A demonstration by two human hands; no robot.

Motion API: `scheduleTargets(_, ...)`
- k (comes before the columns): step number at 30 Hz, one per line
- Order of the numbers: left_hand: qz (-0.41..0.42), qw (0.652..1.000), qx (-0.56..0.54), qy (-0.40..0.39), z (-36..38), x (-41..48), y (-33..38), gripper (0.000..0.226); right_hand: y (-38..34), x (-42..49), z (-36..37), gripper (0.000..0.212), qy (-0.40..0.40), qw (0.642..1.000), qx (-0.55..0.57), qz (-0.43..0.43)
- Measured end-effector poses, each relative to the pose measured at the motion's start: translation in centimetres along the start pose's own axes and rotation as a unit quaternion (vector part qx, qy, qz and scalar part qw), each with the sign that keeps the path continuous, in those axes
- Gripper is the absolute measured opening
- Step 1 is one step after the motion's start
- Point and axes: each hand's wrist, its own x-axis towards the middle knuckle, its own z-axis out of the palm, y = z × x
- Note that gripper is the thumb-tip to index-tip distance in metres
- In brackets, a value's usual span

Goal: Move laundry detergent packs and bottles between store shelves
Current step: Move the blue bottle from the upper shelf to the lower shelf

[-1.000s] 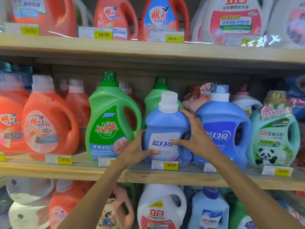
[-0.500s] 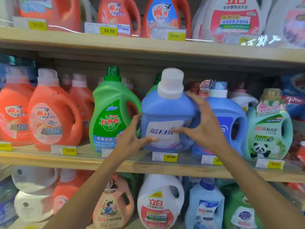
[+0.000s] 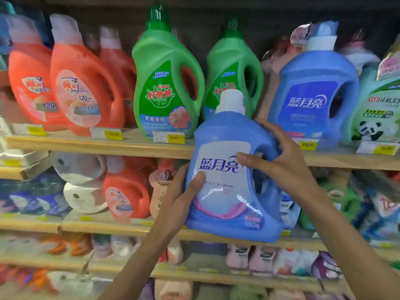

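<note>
Two bare hands hold one blue detergent bottle (image 3: 232, 182) with a white cap (image 3: 230, 102), clear of the shelving and in front of the wooden shelf edge (image 3: 97, 146). The left hand (image 3: 183, 198) cups the bottle's lower left side, thumb pressed on the pale front label. The right hand (image 3: 283, 161) wraps the handle side, thumb across the label, fingers curled over the bottle's upper right shoulder. The bottle stands nearly upright, tilted slightly left at the top.

On the shelf behind, left to right: orange detergent jugs (image 3: 84, 92) with pale caps; a green detergent bottle (image 3: 166, 83), and a second green bottle (image 3: 234, 70) partly hidden by the held bottle's cap; a larger blue jug (image 3: 313, 94) with the same lettering as the held one; a pale green jug with a panda label (image 3: 376, 113) at the right edge. Yellow price tags (image 3: 113, 134) line the shelf front. Lower shelves carry further jugs and soft packs, too blurred to identify.
</note>
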Motion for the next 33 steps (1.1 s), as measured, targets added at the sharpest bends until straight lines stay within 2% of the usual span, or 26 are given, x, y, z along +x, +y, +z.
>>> scheduleTargets(3, -0.062, 0.998, -0.022, -0.004, -0.2, -3.5, -2.1, 0.046, 1.7, -3.6, 0.9, 0.081, -0.036, 0.998, -0.020, 0.051)
scheduleTargets(5, -0.105, 0.994, -0.035, -0.009, -0.3, -6.0, -3.3, 0.041, 2.7, -5.9, 1.5, 0.079, -0.062, 0.993, -0.025, 0.099)
scheduleTargets(13, -0.223, 0.973, -0.048, -0.038, -0.6, -14.8, -7.7, 0.041, 5.6, -13.8, 3.1, 0.083, -0.125, 0.972, -0.047, 0.195)
scheduleTargets(18, -0.300, 0.952, -0.053, -0.045, -0.9, -17.9, -10.4, 0.044, 7.3, -17.0, 4.1, 0.078, -0.145, 0.957, -0.033, 0.250)
scheduleTargets(24, -0.346, 0.934, -0.059, -0.058, -1.7, -19.3, -12.4, 0.047, 9.1, -19.1, 5.1, 0.082, -0.156, 0.933, -0.020, 0.324)
scheduleTargets(29, -0.389, 0.916, -0.063, -0.074, -2.5, -21.0, -14.2, 0.063, 11.3, -21.0, 6.3, 0.078, -0.176, 0.913, -0.031, 0.366)
scheduleTargets(33, -0.406, 0.909, -0.048, -0.081, -3.2, -22.0, -15.7, 0.062, 12.7, -22.4, 7.2, 0.080, -0.202, 0.897, -0.051, 0.389)
